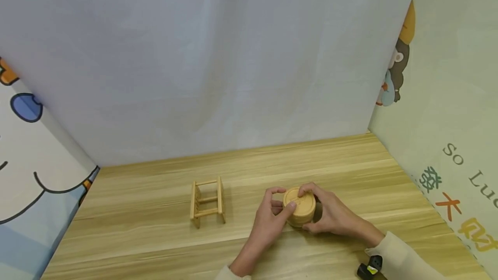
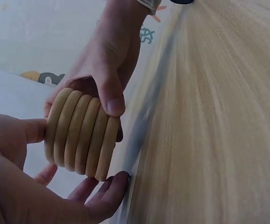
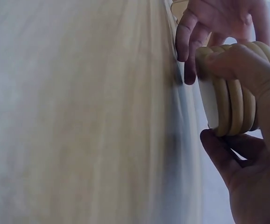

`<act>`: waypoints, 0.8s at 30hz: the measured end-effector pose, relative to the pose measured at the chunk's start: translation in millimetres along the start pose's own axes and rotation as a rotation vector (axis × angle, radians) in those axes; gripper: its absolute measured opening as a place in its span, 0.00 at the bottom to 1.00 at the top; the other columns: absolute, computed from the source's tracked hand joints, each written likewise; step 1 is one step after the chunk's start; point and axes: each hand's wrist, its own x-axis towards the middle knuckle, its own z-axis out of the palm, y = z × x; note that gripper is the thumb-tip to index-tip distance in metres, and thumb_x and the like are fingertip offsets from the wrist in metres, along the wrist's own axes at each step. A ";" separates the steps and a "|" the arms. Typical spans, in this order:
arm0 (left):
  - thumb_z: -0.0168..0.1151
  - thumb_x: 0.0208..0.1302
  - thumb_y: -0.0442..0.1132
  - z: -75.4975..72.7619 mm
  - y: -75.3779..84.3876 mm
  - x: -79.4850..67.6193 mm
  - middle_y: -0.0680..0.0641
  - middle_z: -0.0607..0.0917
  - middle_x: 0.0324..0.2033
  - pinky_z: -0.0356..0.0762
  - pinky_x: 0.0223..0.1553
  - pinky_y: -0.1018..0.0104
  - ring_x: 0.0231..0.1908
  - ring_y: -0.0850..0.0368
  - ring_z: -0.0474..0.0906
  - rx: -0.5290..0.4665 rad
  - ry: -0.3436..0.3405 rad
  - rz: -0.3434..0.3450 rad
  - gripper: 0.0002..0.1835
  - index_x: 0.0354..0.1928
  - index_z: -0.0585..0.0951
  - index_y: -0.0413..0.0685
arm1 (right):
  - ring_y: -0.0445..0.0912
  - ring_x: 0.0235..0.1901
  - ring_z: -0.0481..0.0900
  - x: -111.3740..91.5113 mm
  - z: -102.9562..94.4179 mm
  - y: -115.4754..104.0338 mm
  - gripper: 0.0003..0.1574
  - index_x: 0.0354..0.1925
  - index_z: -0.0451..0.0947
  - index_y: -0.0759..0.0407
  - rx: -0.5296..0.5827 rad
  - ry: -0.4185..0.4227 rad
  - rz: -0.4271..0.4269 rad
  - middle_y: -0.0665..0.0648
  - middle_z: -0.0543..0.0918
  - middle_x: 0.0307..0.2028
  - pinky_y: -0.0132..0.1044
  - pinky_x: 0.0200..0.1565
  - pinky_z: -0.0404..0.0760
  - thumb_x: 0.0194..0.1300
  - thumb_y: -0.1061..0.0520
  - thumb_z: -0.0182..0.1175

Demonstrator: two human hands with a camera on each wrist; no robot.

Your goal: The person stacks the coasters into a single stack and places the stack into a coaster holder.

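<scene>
Several round wooden coasters (image 1: 304,204) form one stack, raised off the table, with ridged sides in the left wrist view and a pale underside in the right wrist view. My right hand (image 1: 336,215) grips the stack from the right, its thumb at the lowest coaster and fingers at the top rim. From the left, my left hand (image 1: 268,221) holds it with the thumb on the top coaster and fingers curled around the side. A small wooden rack (image 1: 207,212) with slatted sides stands to the left of both hands.
The wood-grain table (image 1: 148,224) meets a pale cloth wall (image 1: 155,77) at the back. Printed panels rise at both sides. A black device (image 1: 369,268) with a yellow mark is by the right sleeve (image 1: 404,258).
</scene>
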 end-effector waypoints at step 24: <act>0.73 0.70 0.32 -9.3 88.9 -47.5 0.37 0.71 0.57 0.91 0.47 0.58 0.47 0.49 0.81 -0.406 0.099 -0.133 0.42 0.82 0.64 0.46 | 0.40 0.54 0.83 5.5 3.5 -18.4 0.54 0.64 0.72 0.50 -0.076 0.033 -0.087 0.48 0.85 0.57 0.40 0.52 0.88 0.42 0.67 0.89</act>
